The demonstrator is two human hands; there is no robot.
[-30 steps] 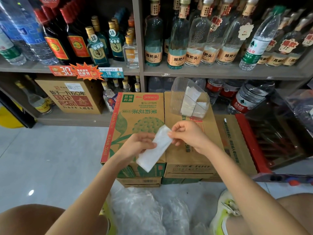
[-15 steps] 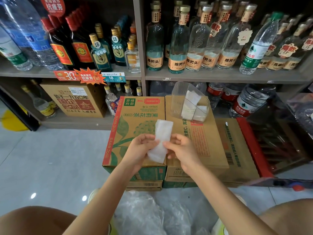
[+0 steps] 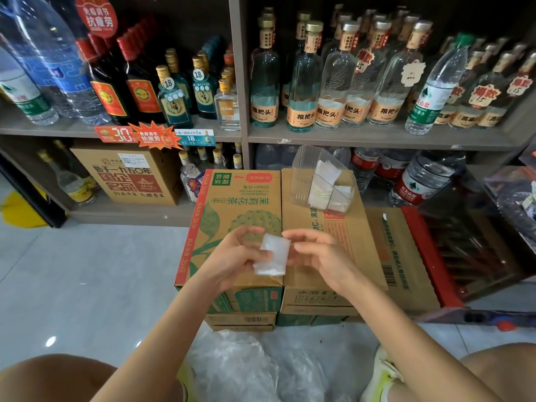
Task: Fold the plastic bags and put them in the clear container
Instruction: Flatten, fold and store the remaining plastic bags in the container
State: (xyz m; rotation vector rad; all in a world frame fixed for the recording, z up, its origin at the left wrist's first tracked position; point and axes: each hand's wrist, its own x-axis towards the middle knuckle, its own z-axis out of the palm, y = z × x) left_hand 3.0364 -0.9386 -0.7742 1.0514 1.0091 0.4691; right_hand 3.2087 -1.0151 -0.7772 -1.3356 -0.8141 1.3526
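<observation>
Shop shelving (image 3: 377,137) full of bottles (image 3: 301,82) backs cardboard cartons (image 3: 240,204) used as a bench. A plastic bag (image 3: 272,258), folded small, is pinched in the grip of the left hand (image 3: 237,256). The right hand (image 3: 322,256) is curled at its edge, its hold not discernible. Folding is judged nearly done. Beyond the grip, slightly right, the clear container (image 3: 301,169) stands partly filled, so a short forward reach over bare carton top is called for. Loose bags (image 3: 246,369) lie below the grip.

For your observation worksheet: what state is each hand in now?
Left hand: grips the folded plastic bag.
Right hand: fingertips at bag's edge; grip cannot be told.
</observation>
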